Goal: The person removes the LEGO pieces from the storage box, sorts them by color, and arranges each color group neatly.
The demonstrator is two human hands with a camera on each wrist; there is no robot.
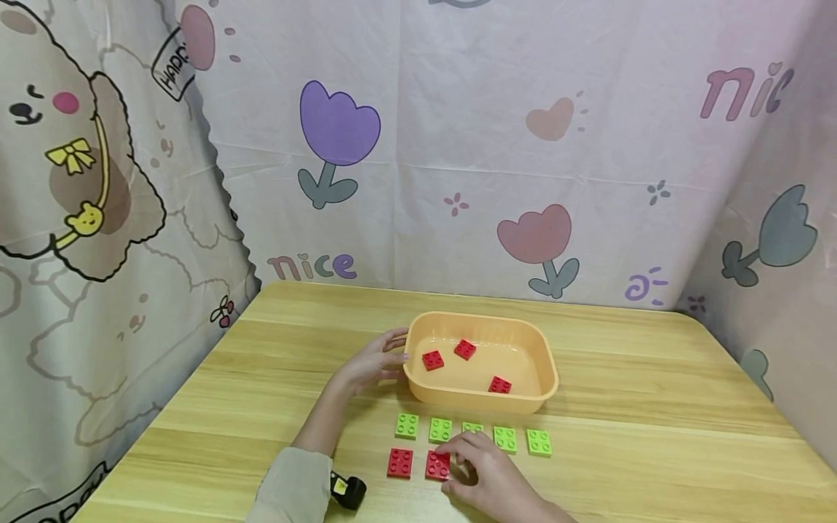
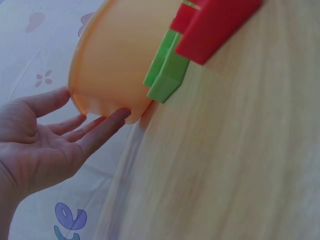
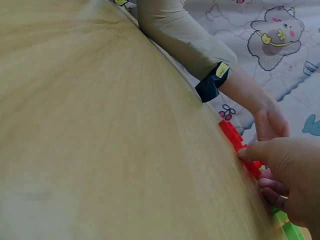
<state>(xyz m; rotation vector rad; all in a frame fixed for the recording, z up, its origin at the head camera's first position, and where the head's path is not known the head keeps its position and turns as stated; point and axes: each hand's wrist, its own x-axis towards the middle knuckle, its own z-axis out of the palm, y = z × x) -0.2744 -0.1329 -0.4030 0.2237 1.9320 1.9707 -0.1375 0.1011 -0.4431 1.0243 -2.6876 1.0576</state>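
An orange plastic basin (image 1: 458,398) stands on the table, with three red toy building blocks inside, one of them a red block (image 1: 433,360) at its left. My left hand (image 1: 371,365) touches the basin's left side, its fingers (image 2: 102,131) extended along the outer wall and the thumb at the rim. In front of the basin, my right hand (image 1: 490,473) pinches a red block (image 1: 435,466) on the table between thumb and index finger. Just left of it lies another red block (image 1: 399,463). Behind these runs a row of several green blocks (image 1: 407,426), one partly hidden by the right hand.
The wooden table (image 1: 654,407) extends to both sides and behind the basin. A printed curtain (image 1: 451,145) hangs along its back and sides. Near the left sleeve is a black wrist device (image 1: 349,492).
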